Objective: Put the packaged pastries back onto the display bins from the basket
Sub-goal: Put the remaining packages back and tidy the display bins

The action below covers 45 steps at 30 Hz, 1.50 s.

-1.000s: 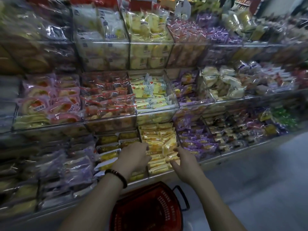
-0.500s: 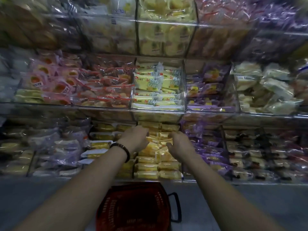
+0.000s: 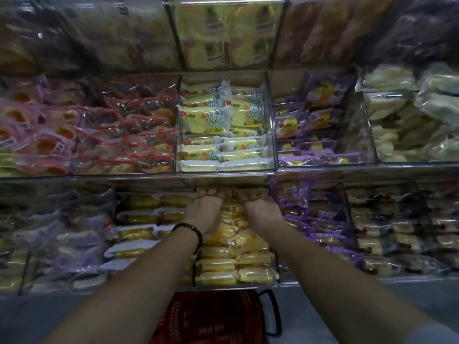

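Both hands deep in the clear acrylic bin of yellow-wrapped pastries, knuckles up, left hand and right hand side by side with a strip of packets between them. Fingertips go under the shelf edge above that bin and blur out, so I can't tell if they're spread flat or pinching a packet.

Containers, all relative to that bin:
- directly above: clear bin of pale yellow packets with printed characters, stacked nearly full
- left: bin of yellow rolls in clear wrap
- right: bin of purple-wrapped packets
- below its front wall: red plastic mesh basket with a black handle; inside too dark to read

Room: upper shelf overhangs the back of the bin, low gap there. Front half is open from above, packets two abreast. Grey floor runs along the front.

Count: 2 hands, 1 basket, 1 dark beaded bracelet on the left wrist.
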Each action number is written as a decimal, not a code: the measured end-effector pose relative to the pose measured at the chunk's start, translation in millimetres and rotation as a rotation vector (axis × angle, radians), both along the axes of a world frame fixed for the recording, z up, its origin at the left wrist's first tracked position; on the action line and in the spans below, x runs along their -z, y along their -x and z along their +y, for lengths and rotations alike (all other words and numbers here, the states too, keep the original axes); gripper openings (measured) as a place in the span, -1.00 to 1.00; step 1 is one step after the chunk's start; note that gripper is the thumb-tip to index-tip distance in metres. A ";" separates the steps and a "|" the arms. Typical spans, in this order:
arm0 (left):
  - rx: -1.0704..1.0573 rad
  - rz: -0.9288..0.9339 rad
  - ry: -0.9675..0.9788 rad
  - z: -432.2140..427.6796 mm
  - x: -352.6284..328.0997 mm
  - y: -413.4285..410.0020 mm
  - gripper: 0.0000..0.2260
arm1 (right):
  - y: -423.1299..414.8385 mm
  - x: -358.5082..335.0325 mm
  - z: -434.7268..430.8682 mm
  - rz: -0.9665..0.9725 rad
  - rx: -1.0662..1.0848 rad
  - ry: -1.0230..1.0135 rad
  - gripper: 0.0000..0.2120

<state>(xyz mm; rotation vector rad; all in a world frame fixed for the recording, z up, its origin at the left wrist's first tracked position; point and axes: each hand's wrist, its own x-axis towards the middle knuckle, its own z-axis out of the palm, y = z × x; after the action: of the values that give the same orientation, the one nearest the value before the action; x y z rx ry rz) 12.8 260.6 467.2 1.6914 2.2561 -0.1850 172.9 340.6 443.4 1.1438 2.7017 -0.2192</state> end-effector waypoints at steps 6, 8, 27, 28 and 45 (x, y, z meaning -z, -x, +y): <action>-0.059 0.032 -0.025 3.3 18.8 6.2 -0.72 | 6.1 16.6 5.1 -0.036 0.013 -0.035 -0.65; -0.088 0.034 -0.050 1.6 20.5 7.3 -0.72 | 4.3 14.0 5.4 -0.026 0.004 -0.061 -0.66; -0.217 -0.122 -0.001 6.7 25.0 6.4 -0.69 | 13.9 -3.6 5.8 -0.050 -0.008 -0.069 -0.66; -0.222 -0.129 0.038 10.0 23.5 5.5 -0.65 | 14.2 -0.8 6.2 -0.052 -0.006 -0.064 -0.66; 0.040 -0.065 -0.260 -19.1 25.1 1.9 -0.75 | -25.6 -0.2 7.5 0.153 -0.035 0.097 -0.72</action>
<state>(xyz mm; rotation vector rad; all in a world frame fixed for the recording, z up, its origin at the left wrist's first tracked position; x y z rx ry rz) 10.9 241.5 442.2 1.8409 2.2794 0.1602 198.5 348.2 443.5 1.0928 2.8053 -0.4441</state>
